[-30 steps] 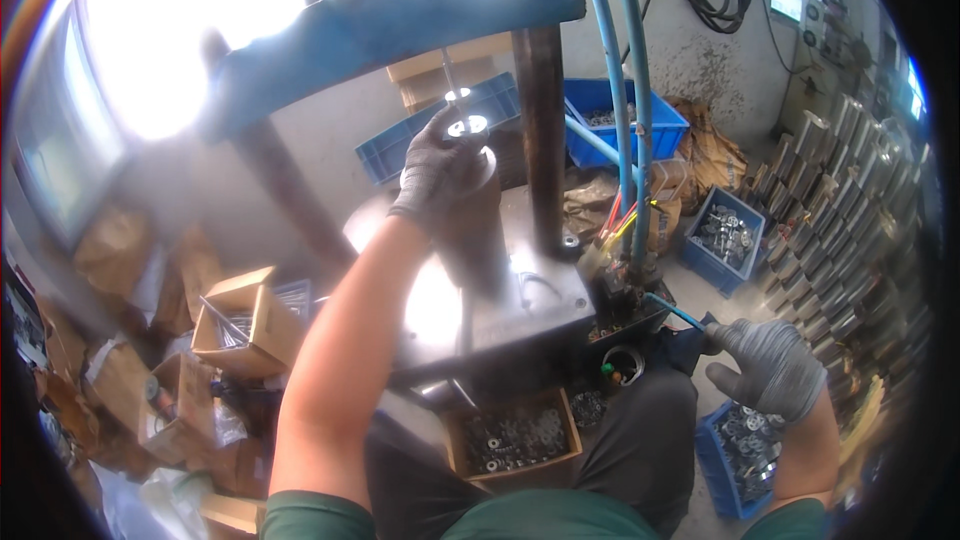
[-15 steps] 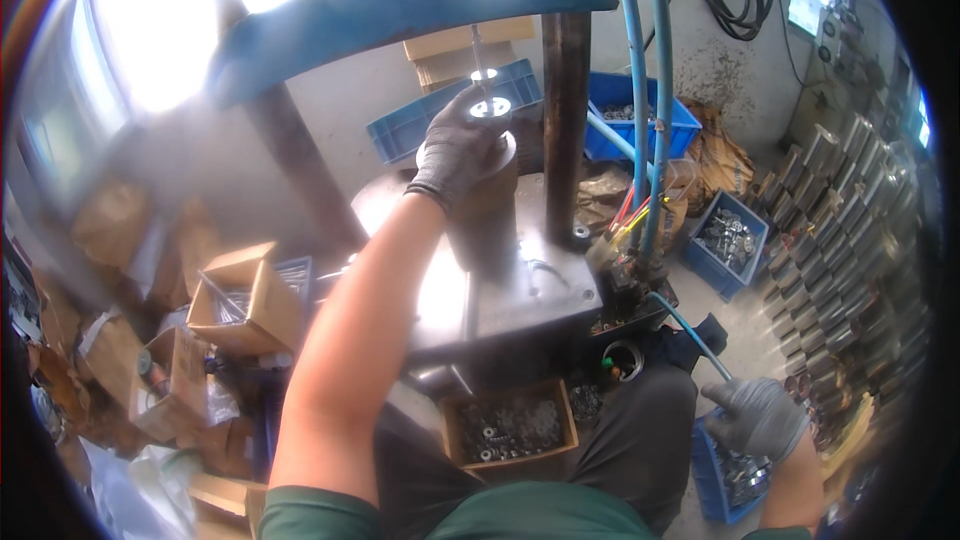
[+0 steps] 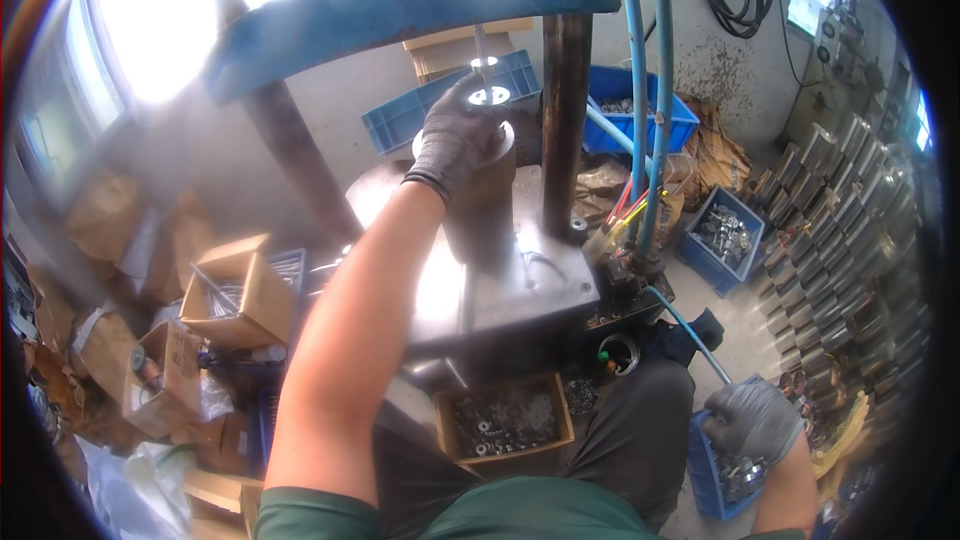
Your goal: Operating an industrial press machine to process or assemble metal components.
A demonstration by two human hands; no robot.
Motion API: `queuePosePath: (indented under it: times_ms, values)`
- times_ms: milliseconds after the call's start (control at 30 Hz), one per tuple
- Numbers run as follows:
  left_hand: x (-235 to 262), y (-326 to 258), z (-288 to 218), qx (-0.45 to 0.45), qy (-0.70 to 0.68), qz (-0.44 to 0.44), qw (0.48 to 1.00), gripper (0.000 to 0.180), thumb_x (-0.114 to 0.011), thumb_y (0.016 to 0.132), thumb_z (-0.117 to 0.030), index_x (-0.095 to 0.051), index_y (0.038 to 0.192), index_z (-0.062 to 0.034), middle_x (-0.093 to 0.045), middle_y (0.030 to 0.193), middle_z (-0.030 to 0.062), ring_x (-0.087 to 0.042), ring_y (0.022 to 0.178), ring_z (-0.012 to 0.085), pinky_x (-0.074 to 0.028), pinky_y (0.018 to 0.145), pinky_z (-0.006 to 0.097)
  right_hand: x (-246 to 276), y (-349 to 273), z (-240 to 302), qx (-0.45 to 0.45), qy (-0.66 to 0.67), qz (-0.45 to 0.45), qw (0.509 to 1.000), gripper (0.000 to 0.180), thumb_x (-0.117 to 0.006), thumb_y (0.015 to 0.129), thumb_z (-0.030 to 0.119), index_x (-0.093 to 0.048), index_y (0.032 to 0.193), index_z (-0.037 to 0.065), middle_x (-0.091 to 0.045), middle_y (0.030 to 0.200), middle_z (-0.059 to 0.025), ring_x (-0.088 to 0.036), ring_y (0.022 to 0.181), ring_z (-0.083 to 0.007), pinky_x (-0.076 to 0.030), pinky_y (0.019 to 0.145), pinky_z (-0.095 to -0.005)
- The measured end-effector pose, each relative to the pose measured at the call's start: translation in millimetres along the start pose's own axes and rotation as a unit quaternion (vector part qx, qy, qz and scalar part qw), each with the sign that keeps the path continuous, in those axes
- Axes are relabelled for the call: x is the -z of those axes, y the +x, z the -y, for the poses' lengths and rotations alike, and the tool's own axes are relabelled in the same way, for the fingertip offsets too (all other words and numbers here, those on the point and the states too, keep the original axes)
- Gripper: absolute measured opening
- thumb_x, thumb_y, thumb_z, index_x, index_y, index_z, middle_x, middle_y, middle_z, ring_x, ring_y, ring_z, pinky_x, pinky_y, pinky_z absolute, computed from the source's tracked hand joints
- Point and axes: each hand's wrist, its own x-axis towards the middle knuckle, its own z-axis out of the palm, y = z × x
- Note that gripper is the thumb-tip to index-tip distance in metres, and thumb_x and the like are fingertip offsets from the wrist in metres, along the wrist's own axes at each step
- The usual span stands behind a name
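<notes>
My left hand (image 3: pixel 455 135), in a dark grey glove, rests on top of a dark upright cylinder (image 3: pixel 480 210) on the press's steel plate (image 3: pixel 520 285). Its fingers hold a shiny metal ring (image 3: pixel 489 95) at the cylinder's top. My right hand (image 3: pixel 752 422), also gloved, reaches down into a blue bin of small metal parts (image 3: pixel 722 475) at my lower right, fingers curled among them. A blue press frame (image 3: pixel 400 0) spans overhead, with a dark column (image 3: pixel 566 120) just right of the cylinder.
An open cardboard box of metal rings (image 3: pixel 505 425) sits between my knees. Blue crates (image 3: pixel 640 105) stand behind the press, another blue bin (image 3: pixel 725 230) to the right. Cardboard boxes (image 3: pixel 235 285) pile at left. Blue hoses (image 3: pixel 645 90) hang at right. Stacked metal cylinders (image 3: pixel 850 230) line the right side.
My right hand has dropped from beside the press down into the blue bin at lower right. My left hand stays on the cylinder top with the ring.
</notes>
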Motion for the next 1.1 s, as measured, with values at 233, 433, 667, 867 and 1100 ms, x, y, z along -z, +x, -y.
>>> queuePosePath:
  times_ms: [233, 433, 667, 867, 1100]
  values:
    - [1, -2, -2, -0.037, 0.312, -0.024, 0.949, 0.057, -0.082, 0.092, -0.02, -0.065, 0.147, -0.0159, -0.077, 0.101, 0.0066, -0.07, 0.084, 0.0116, -0.059, 0.078, 0.028, 21, 3, 4, 0.048, 0.053, -0.181, 0.981, 0.029, -0.076, 0.086, 0.027, -0.076, 0.104, 0.004, -0.076, 0.095, -0.0182, -0.075, 0.085, -0.0391, -0.059, 0.079, -0.0491]
    - [-9, -31, -21, -0.048, 0.167, -0.027, 0.984, 0.053, -0.083, 0.092, -0.023, -0.068, 0.14, -0.0069, -0.077, 0.112, 0.0071, -0.071, 0.094, 0.0123, -0.059, 0.084, 0.029, 41, 19, 4, 0.117, -0.003, -0.374, 0.92, 0.033, -0.077, 0.083, 0.01, -0.069, 0.114, 0.004, -0.07, 0.098, -0.0207, -0.069, 0.086, -0.043, -0.056, 0.075, -0.0504]
    - [-14, -31, -20, -0.03, 0.101, -0.011, 0.994, 0.053, -0.085, 0.09, -0.021, -0.068, 0.138, -0.0043, -0.077, 0.113, 0.0063, -0.07, 0.094, 0.0125, -0.059, 0.084, 0.028, 114, 115, -21, 0.184, -0.067, -0.618, 0.761, 0.033, -0.073, 0.088, -0.001, -0.064, 0.12, 0.003, -0.07, 0.097, -0.0163, -0.072, 0.083, -0.0366, -0.058, 0.073, -0.0442]
    - [-7, -26, -16, -0.034, 0.119, -0.017, 0.992, 0.051, -0.084, 0.091, -0.02, -0.069, 0.138, -0.0047, -0.076, 0.114, 0.0065, -0.07, 0.094, 0.0124, -0.059, 0.084, 0.028, 113, 111, -25, 0.13, -0.008, -0.539, 0.832, 0.038, -0.073, 0.089, 0.005, -0.064, 0.126, 0.004, -0.074, 0.113, -0.0198, -0.074, 0.092, -0.039, -0.06, 0.081, -0.046]
    - [-5, -24, -15, -0.047, 0.134, -0.018, 0.99, 0.055, -0.085, 0.093, -0.02, -0.066, 0.142, -0.0059, -0.076, 0.12, 0.0086, -0.07, 0.099, 0.0135, -0.059, 0.086, 0.028, 23, 2, -6, 0.098, -0.012, 0.008, 0.995, 0.04, -0.072, 0.09, 0.037, -0.074, 0.119, 0.01, -0.076, 0.099, -0.0167, -0.075, 0.09, -0.0388, -0.06, 0.084, -0.0481]
